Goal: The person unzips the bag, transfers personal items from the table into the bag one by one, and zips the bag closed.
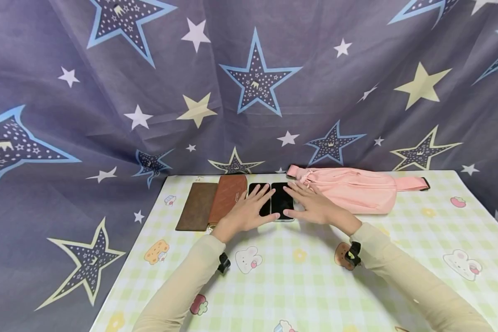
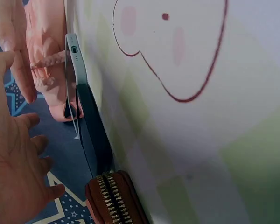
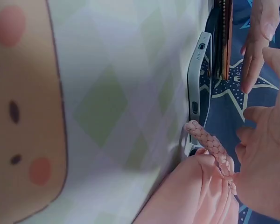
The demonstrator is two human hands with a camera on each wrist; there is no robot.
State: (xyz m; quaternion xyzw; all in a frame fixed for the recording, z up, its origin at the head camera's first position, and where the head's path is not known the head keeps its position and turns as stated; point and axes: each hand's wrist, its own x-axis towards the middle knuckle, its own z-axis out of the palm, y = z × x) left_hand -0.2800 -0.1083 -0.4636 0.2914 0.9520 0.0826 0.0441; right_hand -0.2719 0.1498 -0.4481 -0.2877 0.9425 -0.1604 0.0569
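Observation:
Two phones lie side by side between my hands, both dark on top: a left phone [image 1: 264,209] and a right phone [image 1: 281,202] with a pale case edge [image 3: 195,79]. Fingers spread and fairly straight, my left hand [image 1: 246,213] is over the left phone and holds nothing. My right hand [image 1: 315,206] reaches over the right phone and the near end of a pink waist bag [image 1: 357,190], its fingers also extended. In the wrist views both hands appear raised off the phones. Left of the phones lie a reddish-brown zip wallet [image 1: 227,198] and a flat dark-brown wallet [image 1: 197,206].
All of it stands along the back of a table [image 1: 274,286] with a green-checked cartoon cloth. A grey-blue star-print curtain [image 1: 249,138] hangs right behind. The bag's strap [image 1: 412,184] extends right; its braided pull [image 3: 210,141] hangs beside the right phone.

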